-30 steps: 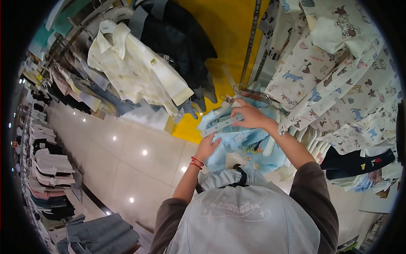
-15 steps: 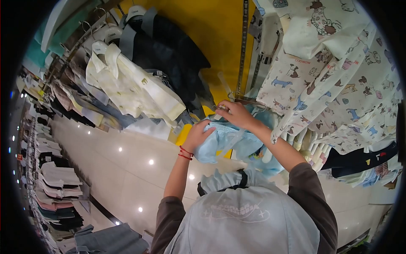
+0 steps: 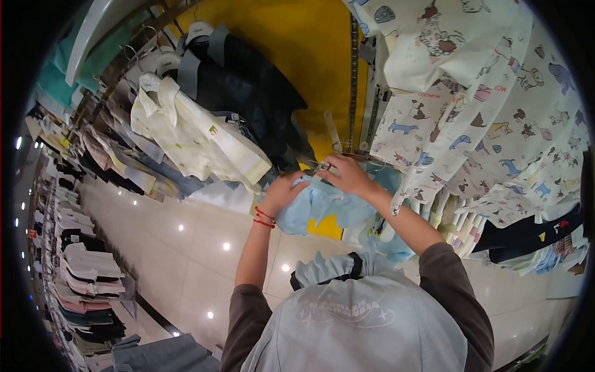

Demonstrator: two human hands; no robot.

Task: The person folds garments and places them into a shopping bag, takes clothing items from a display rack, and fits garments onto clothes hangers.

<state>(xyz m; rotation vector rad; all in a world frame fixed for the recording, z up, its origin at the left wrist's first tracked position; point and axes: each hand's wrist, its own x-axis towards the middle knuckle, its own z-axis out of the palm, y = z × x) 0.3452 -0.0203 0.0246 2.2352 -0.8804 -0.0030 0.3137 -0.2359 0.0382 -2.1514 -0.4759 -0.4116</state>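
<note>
A light blue garment (image 3: 310, 204), which looks like small pants, hangs between my hands in front of the yellow panel. My left hand (image 3: 284, 191) is closed on its upper left edge, with a red string bracelet on the wrist. My right hand (image 3: 348, 176) pinches a shiny metal clip (image 3: 321, 167) at the garment's top edge. Whether the clip's jaws are on the cloth is too small to tell. More pale blue clothing (image 3: 387, 180) hangs just behind my right hand.
A pale yellow shirt (image 3: 192, 133) and a dark jacket (image 3: 248, 87) hang on the rack at left. White animal-print clothes (image 3: 471, 124) hang close at right, near my right forearm. Folded clothes (image 3: 90, 266) lie on shelves at far left, beside the shiny floor (image 3: 186, 248).
My left hand has shifted slightly left and up with the light blue garment, whose cloth has spread and folded differently. My right hand stays at its top edge, and the metal clip shows more plainly.
</note>
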